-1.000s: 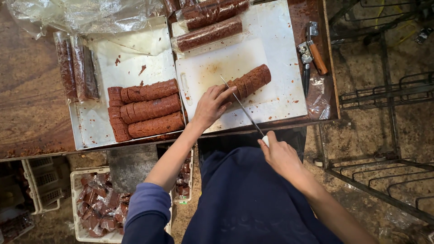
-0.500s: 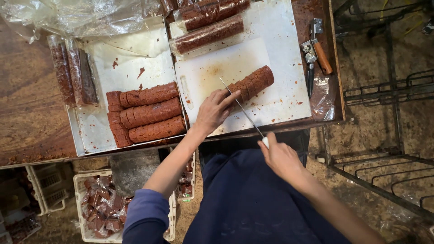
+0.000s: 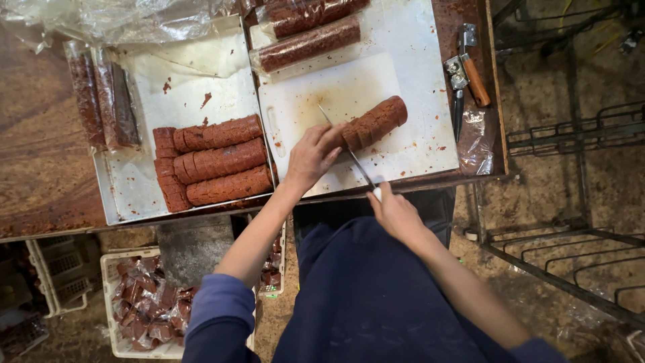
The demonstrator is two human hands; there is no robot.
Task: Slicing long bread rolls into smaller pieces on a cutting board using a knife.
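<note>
Sausage log (image 3: 376,122), reddish-brown and scored into slices, lies slantwise on the white cutting board (image 3: 309,101), toward its right part. Left hand (image 3: 314,153) reaches forward with the arm stretched, fingers curled down on the log's near end, pressing it in place. Right hand (image 3: 396,215) sits low at the table's (image 3: 33,134) near edge, grip wrapped tight around the knife (image 3: 349,151) handle, the blade angled up and leftward to the log's cut end beside the left fingers. Left of the board, a metal tray (image 3: 134,195) carries three more sliced logs (image 3: 218,161).
</note>
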